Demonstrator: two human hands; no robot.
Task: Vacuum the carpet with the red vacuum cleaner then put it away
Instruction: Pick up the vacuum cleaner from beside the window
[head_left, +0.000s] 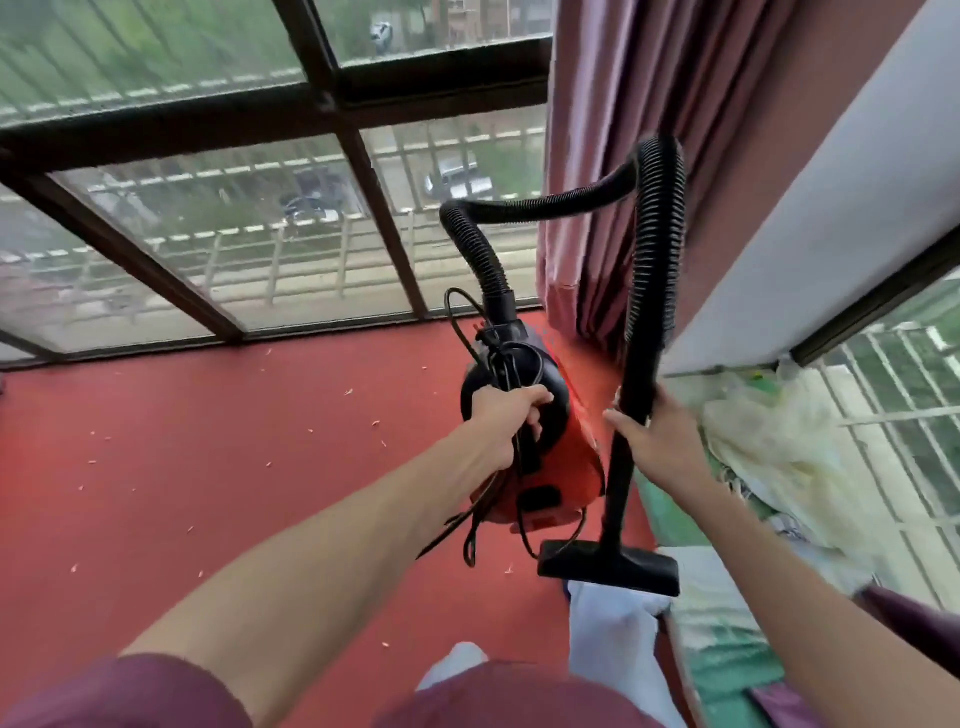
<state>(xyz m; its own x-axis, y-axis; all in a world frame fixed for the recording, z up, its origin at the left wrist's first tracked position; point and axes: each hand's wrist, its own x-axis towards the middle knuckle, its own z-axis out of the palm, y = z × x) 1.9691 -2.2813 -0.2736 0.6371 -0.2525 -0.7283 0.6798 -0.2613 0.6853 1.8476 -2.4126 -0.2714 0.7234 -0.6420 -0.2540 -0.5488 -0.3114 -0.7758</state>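
The red vacuum cleaner (563, 457) hangs in the air above the red carpet (218, 467). My left hand (501, 421) grips its black top handle together with loops of the black power cord (488, 514). A ribbed black hose (649, 234) arches from the body up and over to the right. My right hand (657, 436) holds the black rigid tube (623, 467) below the hose. The flat floor nozzle (610, 566) at the tube's end hovers near my legs. Small pale scraps are scattered over the carpet.
A large dark-framed window (332, 104) runs along the far side. A mauve curtain (597, 156) hangs in the corner. To the right, a white wall edge (810, 218), a cluttered sill with pale plastic bags (769, 447) and another barred window.
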